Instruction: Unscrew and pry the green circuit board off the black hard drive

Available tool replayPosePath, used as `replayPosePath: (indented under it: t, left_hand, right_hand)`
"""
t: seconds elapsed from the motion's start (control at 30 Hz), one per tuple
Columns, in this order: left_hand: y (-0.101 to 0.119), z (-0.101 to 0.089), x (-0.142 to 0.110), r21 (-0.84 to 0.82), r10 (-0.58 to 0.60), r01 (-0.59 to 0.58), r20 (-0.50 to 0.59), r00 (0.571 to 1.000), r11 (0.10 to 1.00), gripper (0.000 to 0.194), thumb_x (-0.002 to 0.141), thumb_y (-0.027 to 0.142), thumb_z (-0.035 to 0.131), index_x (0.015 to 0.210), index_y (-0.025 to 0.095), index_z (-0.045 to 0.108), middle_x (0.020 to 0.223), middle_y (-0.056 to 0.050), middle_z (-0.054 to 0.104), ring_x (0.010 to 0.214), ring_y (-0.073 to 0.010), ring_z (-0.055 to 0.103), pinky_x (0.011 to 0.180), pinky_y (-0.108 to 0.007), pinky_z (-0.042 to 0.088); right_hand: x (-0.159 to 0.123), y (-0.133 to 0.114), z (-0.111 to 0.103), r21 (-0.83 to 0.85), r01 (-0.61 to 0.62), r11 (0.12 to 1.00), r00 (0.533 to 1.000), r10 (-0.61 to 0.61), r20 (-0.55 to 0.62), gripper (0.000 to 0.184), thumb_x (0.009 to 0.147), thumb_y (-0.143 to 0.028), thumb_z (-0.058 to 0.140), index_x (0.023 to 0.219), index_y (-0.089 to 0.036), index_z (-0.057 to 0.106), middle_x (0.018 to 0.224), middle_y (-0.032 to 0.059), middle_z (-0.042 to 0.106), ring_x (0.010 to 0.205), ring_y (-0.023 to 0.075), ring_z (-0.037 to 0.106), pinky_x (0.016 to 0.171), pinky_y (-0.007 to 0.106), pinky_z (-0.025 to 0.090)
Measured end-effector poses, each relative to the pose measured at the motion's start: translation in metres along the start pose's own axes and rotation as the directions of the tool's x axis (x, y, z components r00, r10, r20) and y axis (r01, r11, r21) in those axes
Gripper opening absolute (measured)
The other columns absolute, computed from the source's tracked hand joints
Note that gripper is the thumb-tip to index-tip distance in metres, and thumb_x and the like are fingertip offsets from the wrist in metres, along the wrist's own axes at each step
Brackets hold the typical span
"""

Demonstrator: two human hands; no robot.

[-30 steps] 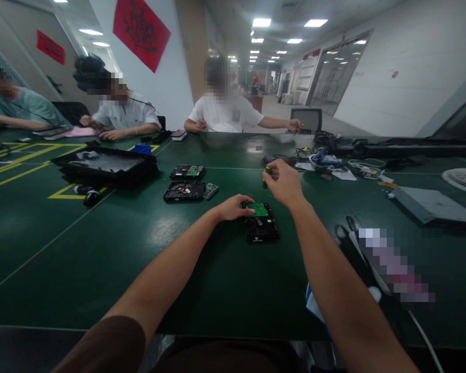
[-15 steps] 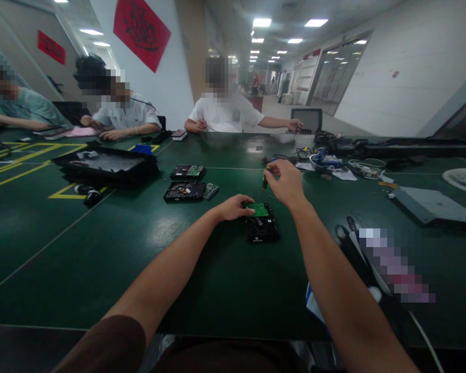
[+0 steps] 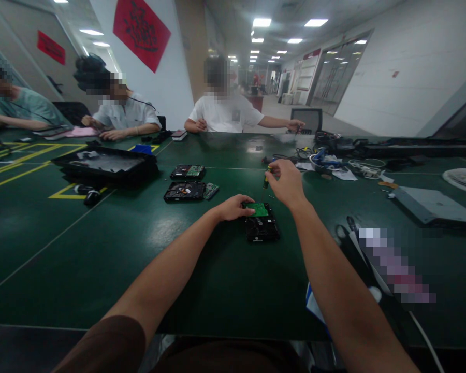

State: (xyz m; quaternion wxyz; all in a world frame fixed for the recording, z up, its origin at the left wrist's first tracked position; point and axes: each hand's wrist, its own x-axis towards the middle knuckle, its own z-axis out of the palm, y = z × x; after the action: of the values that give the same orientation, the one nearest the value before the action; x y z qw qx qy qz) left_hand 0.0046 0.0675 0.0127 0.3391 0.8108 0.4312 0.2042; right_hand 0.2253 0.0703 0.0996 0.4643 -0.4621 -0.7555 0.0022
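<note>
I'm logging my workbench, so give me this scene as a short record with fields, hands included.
Left hand: gripping the near hard drive, thumb by its green board
Right hand: pinching a slim tool, tip unclear
Left of hands: two more hard drives, a loose circuit board beside one
Further left: black tray
Right side: flat grey box, tangled cables
Surface: green table

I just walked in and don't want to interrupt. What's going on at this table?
The left hand holds the far end of a black hard drive, thumb on its green circuit board. The right hand, just beyond the drive, grips what looks like a small screwdriver. Two more drives and a loose board lie farther off to the left.
</note>
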Motion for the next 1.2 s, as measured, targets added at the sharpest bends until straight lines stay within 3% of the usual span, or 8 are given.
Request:
replayPosePath:
  t: [0.13,0.33,0.53,0.73,0.9,1.2]
  left_hand:
    - [-0.0016,0.0012,0.0004,-0.029,0.026,-0.026,0.018,0.999,0.999,0.068,0.084,0.057,0.068,0.134,0.013,0.061,0.091,-0.006,0.069,0.069,-0.017,0.06,0.063,-0.028,0.044]
    - [-0.0018,0.0006,0.0004,-0.013,0.027,-0.027,0.014,1.0,1.0,0.067,0.084,0.057,0.068,0.133,0.012,0.062,0.09,-0.005,0.068,0.069,-0.0163,0.058,0.063,-0.027,0.043]
    - [-0.0026,0.0012,0.0009,-0.01,0.026,-0.026,0.016,1.0,1.0,0.067,0.084,0.058,0.068,0.134,0.013,0.061,0.093,-0.006,0.069,0.068,-0.0158,0.059,0.062,-0.027,0.043]
    - [-0.0018,0.0006,0.0006,-0.004,0.039,-0.039,0.005,0.999,0.999,0.065,0.084,0.056,0.069,0.133,0.013,0.062,0.096,-0.007,0.07,0.072,-0.0173,0.06,0.065,-0.028,0.045]
    - [-0.0014,0.0003,0.0003,-0.007,0.029,-0.029,0.01,1.0,1.0,0.066,0.084,0.058,0.068,0.133,0.013,0.062,0.091,-0.006,0.068,0.071,-0.0173,0.06,0.064,-0.028,0.044]
    - [0.0016,0.0005,-0.0006,-0.004,0.0,0.0,0.005,1.0,1.0,0.063,0.085,0.054,0.07,0.133,0.014,0.063,0.083,-0.004,0.067,0.07,-0.0177,0.06,0.067,-0.029,0.045]
  right_hand:
    - [0.0009,0.0022,0.0018,0.027,-0.042,0.999,0.999,0.042,-0.004,0.015,0.086,-0.028,0.068,0.097,-0.023,0.059,0.101,0.0091,0.068,0.089,0.0247,0.065,0.082,0.044,0.056]
    - [0.0006,-0.0018,0.0005,0.021,0.021,1.0,1.0,-0.022,0.013,0.014,0.087,-0.024,0.064,0.1,-0.022,0.062,0.103,0.0093,0.067,0.087,0.0234,0.065,0.083,0.043,0.055]
    - [0.001,-0.0017,-0.0001,0.006,-0.02,1.0,1.0,0.02,-0.019,0.013,0.084,-0.023,0.066,0.095,-0.023,0.059,0.099,0.0087,0.067,0.088,0.025,0.065,0.083,0.045,0.055]
    - [0.0003,-0.0042,-0.0003,0.027,0.014,1.0,1.0,-0.015,0.013,0.01,0.088,-0.025,0.062,0.097,-0.023,0.061,0.101,0.0091,0.066,0.088,0.0233,0.065,0.084,0.043,0.055]
    - [-0.0001,-0.0017,0.0002,-0.004,-0.021,1.0,0.999,0.021,-0.036,0.013,0.083,-0.023,0.064,0.095,-0.023,0.058,0.101,0.009,0.065,0.09,0.0241,0.063,0.083,0.043,0.055]
    - [0.0,-0.0029,-0.0001,0.011,0.005,1.0,1.0,-0.005,-0.015,0.013,0.085,-0.021,0.062,0.098,-0.023,0.06,0.104,0.0098,0.064,0.091,0.024,0.064,0.085,0.044,0.055]
